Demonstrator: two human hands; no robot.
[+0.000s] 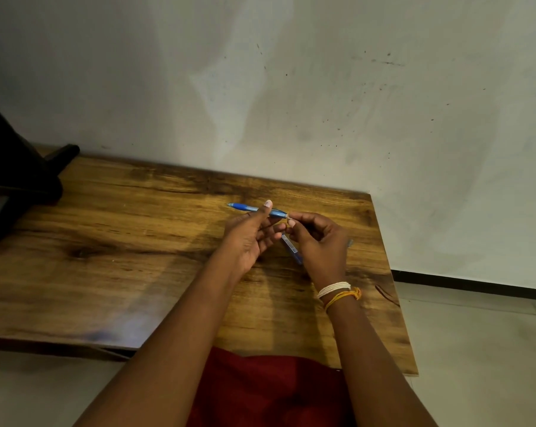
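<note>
1. A pale grey-white plaster wall [322, 72], streaked and flecked with dark specks, fills the upper half of the view and meets the far edge of the worktop.
2. The brown wood-grain worktop [122, 241], with dark knots and a glossy sheen, runs from the left edge to a corner at the right; its near edge lies just above the person's lap.
3. A pale tiled floor [482, 349] shows to the right of and below the worktop, bordered by a black skirting strip [476, 283] at the foot of the wall.
4. A bulky black object [17, 180] stands on the far left of the worktop, well apart from the hands; what it is cannot be told.
5. A dark red cloth garment [266, 392] sits between the forearms at the bottom.
6. The left hand [249, 241] and the right hand [320, 245] are close together above the right part of the worktop, fingertips almost meeting.
7. A slim blue plastic pen [249, 207] lies roughly level in the air: the left hand's thumb and fingers grip its middle, and the right hand pinches its right end.
8. A translucent blue pen barrel [289, 246] lies on the worktop, partly hidden under the right hand.
9. White and orange thread bands [337, 291] circle the right wrist.
</note>
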